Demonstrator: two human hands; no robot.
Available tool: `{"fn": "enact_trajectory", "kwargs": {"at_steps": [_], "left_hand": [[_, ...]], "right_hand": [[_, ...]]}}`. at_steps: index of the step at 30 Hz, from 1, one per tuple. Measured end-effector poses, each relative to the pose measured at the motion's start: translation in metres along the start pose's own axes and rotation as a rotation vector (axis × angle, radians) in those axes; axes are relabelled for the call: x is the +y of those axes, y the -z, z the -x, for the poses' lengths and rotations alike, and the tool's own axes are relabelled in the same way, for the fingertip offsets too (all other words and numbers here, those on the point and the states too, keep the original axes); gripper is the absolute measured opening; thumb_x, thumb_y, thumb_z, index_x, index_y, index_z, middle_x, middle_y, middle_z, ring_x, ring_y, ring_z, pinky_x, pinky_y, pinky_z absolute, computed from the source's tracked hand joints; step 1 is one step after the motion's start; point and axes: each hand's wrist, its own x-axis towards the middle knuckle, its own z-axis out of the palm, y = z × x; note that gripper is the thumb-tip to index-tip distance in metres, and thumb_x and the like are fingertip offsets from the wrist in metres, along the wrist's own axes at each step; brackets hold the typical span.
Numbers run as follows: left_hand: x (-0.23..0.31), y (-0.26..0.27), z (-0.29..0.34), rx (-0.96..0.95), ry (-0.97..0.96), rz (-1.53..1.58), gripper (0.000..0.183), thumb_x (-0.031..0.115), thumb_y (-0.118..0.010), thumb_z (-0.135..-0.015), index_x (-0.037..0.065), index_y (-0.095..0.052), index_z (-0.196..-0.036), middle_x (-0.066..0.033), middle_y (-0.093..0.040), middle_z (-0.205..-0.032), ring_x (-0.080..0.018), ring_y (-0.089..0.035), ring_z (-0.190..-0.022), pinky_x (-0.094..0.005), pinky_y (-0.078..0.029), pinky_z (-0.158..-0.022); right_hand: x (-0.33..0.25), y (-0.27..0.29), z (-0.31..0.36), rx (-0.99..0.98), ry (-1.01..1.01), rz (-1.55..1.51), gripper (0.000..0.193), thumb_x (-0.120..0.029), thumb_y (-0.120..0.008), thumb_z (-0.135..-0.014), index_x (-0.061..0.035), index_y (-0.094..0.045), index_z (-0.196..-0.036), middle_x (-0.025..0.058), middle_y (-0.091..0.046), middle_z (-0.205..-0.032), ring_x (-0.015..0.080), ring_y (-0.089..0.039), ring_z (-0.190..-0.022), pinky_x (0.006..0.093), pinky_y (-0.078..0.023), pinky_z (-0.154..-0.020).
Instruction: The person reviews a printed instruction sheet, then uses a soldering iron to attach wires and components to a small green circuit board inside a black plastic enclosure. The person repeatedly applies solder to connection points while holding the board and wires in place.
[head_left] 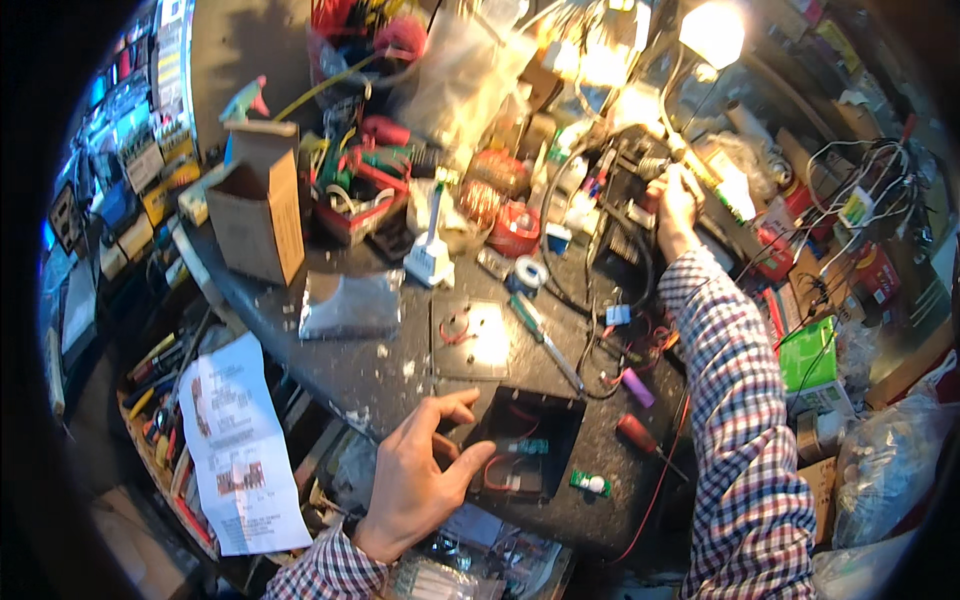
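Observation:
My left hand (425, 475) is beside an open black plastic box (560, 425), its thumb and fingers apart over the box's left side and nothing held. Inside the box lie a small green circuit board (530, 446) and thin red wires. Another small green board (590, 484), with a white round part, rests on the bench to the box's right. Farther off, my right hand (678, 205) is closed at the back right of the bench, close to a metal coil (652, 166). What its fingers grip is too small and glare-lit to make out.
A red-handled screwdriver (636, 432) and a green-handled screwdriver (530, 315) lie near the box, with a flat dark square plate (450, 352) behind. An open cardboard box (275, 225) stands left. Black cable (570, 290), solder spool (527, 274), lit lamp (712, 35) and printed sheet (245, 450) surround.

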Motion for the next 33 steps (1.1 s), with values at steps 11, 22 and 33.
{"fn": "enact_trajectory", "kwargs": {"at_steps": [11,22,33], "left_hand": [[0.021,-0.003,0.019,0.107,-0.218,-0.256,0.018,-0.004,-0.082,-0.088,0.001,-0.069,-0.099,-0.0105,-0.069,-0.098,-0.017,-0.066,-0.079,-0.0296,-0.053,-0.065],[0.035,-0.025,0.029,0.091,-0.26,-0.496,0.019,0.003,-0.088,-0.08,0.004,-0.076,-0.096,-0.0097,-0.068,-0.092,-0.0283,-0.064,-0.081,-0.0386,-0.05,-0.07],[0.039,-0.04,0.019,0.192,-0.349,-0.467,0.017,0.003,-0.084,-0.083,0.002,-0.073,-0.096,-0.0117,-0.06,-0.086,-0.0326,-0.06,-0.077,-0.0418,-0.049,-0.066]], "right_hand": [[-0.147,0.095,0.161,0.019,-0.184,-0.398,0.035,-0.022,-0.074,-0.105,-0.0047,-0.065,-0.133,0.0055,-0.075,-0.1,0.01,-0.068,-0.079,0.02,-0.05,-0.055],[-0.175,0.131,0.34,-0.103,-0.148,-0.265,0.044,-0.034,-0.063,-0.108,0.0027,-0.058,-0.133,0.0105,-0.067,-0.087,0.0114,-0.055,-0.052,0.0227,-0.043,-0.041],[-0.184,0.142,0.367,-0.153,-0.199,-0.124,0.06,-0.034,-0.096,-0.084,0.0019,-0.056,-0.112,0.0054,-0.055,-0.081,0.0118,-0.058,-0.05,0.0231,-0.045,-0.041]]}}
